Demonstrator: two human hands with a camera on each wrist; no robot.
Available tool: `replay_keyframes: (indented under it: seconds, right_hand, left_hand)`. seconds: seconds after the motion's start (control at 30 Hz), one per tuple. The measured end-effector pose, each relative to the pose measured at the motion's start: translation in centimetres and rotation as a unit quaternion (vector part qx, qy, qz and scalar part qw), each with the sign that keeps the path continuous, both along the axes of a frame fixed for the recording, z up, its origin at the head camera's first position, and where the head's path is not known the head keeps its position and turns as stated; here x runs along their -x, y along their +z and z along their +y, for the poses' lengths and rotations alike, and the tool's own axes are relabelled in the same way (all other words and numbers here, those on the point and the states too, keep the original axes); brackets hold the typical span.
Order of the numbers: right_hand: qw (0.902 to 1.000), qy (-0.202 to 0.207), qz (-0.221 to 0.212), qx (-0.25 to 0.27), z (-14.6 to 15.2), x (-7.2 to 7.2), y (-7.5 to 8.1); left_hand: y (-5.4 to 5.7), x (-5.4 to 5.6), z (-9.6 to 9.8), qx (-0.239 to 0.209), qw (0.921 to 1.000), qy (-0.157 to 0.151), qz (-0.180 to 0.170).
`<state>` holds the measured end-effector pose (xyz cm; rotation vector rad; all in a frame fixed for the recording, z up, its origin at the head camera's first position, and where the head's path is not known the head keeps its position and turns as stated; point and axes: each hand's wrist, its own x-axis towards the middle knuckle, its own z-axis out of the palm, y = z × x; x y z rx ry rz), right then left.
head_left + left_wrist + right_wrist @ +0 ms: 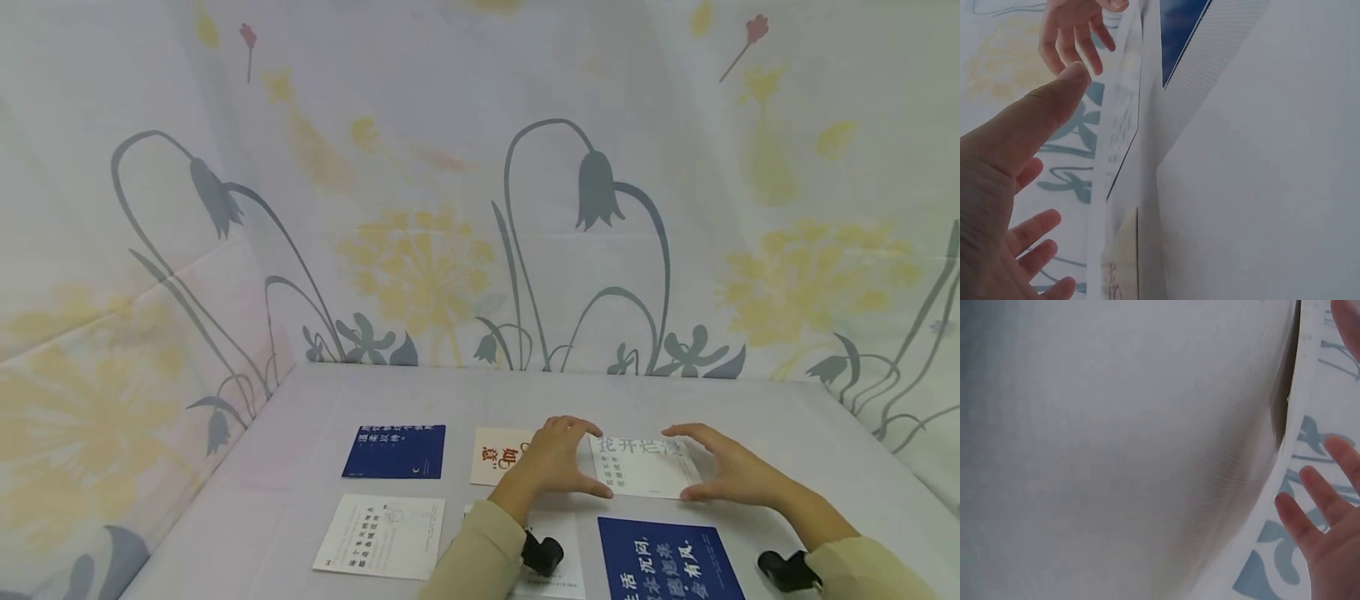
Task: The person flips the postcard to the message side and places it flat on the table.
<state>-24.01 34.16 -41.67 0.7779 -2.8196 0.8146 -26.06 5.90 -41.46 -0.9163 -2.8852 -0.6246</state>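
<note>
A white card [645, 468] printed with grey characters lies on the table at the right of the back row. My left hand [558, 462] hovers at its left edge, thumb and fingers spread apart. From the other side my right hand [731, 471] frames the right edge, thumb near the front corner and fingers toward the back. Neither hand grips anything; the left wrist view shows loose, separated fingers [1038, 231]. Partly hidden behind the left hand is a cream card [491, 454] with orange characters. In the right wrist view, the right hand's fingers [1322, 494] are also spread.
A dark blue card [397, 454] lies at the back left, with a white card [382, 533] in front of it. Another blue card [667, 558] is at the front right. The left sleeve partly covers a white card [558, 542]. Flower-printed cloth [450, 292] hangs behind the table.
</note>
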Motion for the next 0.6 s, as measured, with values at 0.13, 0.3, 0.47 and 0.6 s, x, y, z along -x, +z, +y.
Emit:
replay_keyframes:
  seconds: [0.13, 0.3, 0.47, 0.6]
  right_hand:
    - [0.9999, 0.012, -0.008, -0.002, -0.1, 0.3, -0.2]
    - [0.9991, 0.038, -0.016, 0.006, 0.1, 0.4, -0.2]
    - [0.9978, 0.048, -0.037, -0.027, 0.2, 1.1, 0.0]
    - [0.9959, 0.056, -0.057, -0.042, 0.2, 1.4, 0.1]
  left_hand:
    - [-0.2, 0.1, 0.7, 0.018, 0.9998, -0.007, 0.0]
    - [-0.6, 0.4, 1.5, 0.051, 0.9987, -0.005, 0.006]
    - [-0.8, 0.8, 1.8, 0.063, 0.998, -0.003, 0.0]
    - [-1.0, 1.0, 2.1, 0.063, 0.9979, -0.005, -0.014]
